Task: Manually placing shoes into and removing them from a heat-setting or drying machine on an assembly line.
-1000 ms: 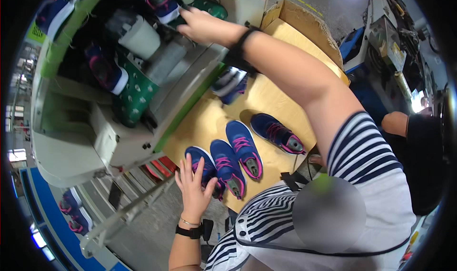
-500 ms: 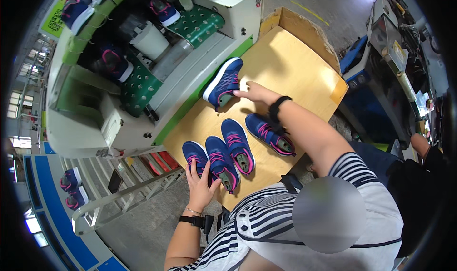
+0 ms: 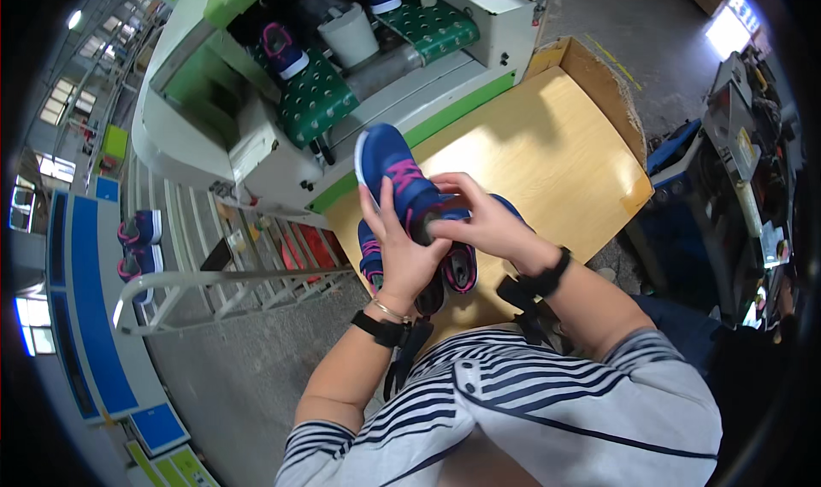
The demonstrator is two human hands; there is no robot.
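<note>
A navy sneaker (image 3: 389, 166) with pink laces and a white sole is held up over the table between both hands, toe pointing away from me. My left hand (image 3: 404, 252) grips its left side, fingers spread along the upper. Closed on the heel end is my right hand (image 3: 487, 222), its thumb at the collar opening. Beneath and behind the hands are more navy sneakers: one (image 3: 369, 252) at the left, another with a pink-edged opening (image 3: 463, 269), and one partly covered by the right hand (image 3: 511, 209).
The sneakers stand on a light wooden table (image 3: 556, 145) with a cardboard edge (image 3: 611, 89). Beyond it is a white and green machine with perforated green pads (image 3: 318, 102) and sneakers inside. A metal rack (image 3: 231, 277) stands left, with two sneakers (image 3: 141, 239) near it.
My left hand has left the row of sneakers, and my right hand has come back from the table's far side. Both now hold one raised sneaker. The view has shifted.
</note>
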